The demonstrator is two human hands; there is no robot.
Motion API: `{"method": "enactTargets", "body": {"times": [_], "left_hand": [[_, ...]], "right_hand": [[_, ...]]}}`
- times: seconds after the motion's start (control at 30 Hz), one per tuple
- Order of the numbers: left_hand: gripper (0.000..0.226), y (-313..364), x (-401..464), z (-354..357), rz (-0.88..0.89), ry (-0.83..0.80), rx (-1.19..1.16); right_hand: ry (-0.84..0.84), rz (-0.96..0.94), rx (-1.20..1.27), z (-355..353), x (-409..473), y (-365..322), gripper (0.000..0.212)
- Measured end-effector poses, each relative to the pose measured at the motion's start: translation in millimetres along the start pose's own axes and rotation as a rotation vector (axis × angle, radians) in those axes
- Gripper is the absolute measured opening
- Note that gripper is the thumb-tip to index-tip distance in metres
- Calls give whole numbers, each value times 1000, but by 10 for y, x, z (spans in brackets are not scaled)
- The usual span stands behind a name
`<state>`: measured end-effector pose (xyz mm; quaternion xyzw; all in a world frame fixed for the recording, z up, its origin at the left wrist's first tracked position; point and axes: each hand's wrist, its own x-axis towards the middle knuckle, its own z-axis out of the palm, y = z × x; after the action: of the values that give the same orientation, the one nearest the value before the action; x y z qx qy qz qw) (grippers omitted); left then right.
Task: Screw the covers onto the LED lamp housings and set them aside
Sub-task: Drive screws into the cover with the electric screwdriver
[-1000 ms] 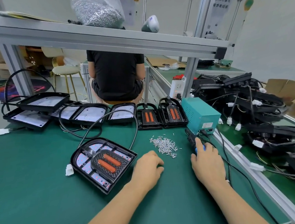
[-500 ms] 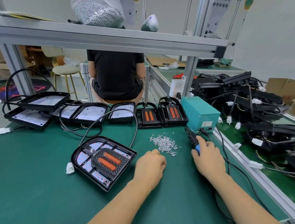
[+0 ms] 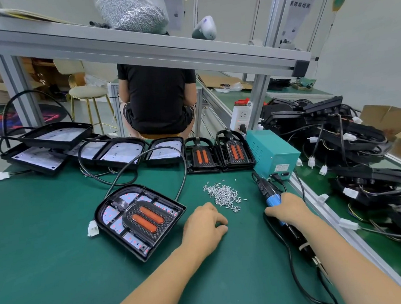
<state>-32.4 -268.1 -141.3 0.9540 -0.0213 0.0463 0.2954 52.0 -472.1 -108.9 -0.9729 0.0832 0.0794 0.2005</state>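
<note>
Screws (image 3: 223,195) lie loose just ahead of the left hand (image 3: 204,226), whose curled fingertips seemingly pinch one (too small to confirm). Right hand (image 3: 286,208) grips the screwdriver (image 3: 268,194), ready. Lamp housing (image 3: 140,220), cover seated, waits beside the left hand.

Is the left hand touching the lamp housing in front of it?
Apart. In the head view, green mat shows between the left hand and the lamp housing.
</note>
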Motion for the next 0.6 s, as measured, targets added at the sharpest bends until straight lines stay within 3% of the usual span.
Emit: {"method": "enactTargets", "body": {"times": [0.27, 0.43, 0.6], "left_hand": [[16, 64, -69, 31, 58, 72, 20], [15, 188, -137, -195, 67, 98, -199], [17, 290, -184, -493, 79, 148, -451]], "right_hand": [[-12, 12, 135, -41, 5, 41, 28], [4, -26, 555, -310, -86, -41, 17], [-194, -47, 1018, -723, -269, -356, 14]]}}
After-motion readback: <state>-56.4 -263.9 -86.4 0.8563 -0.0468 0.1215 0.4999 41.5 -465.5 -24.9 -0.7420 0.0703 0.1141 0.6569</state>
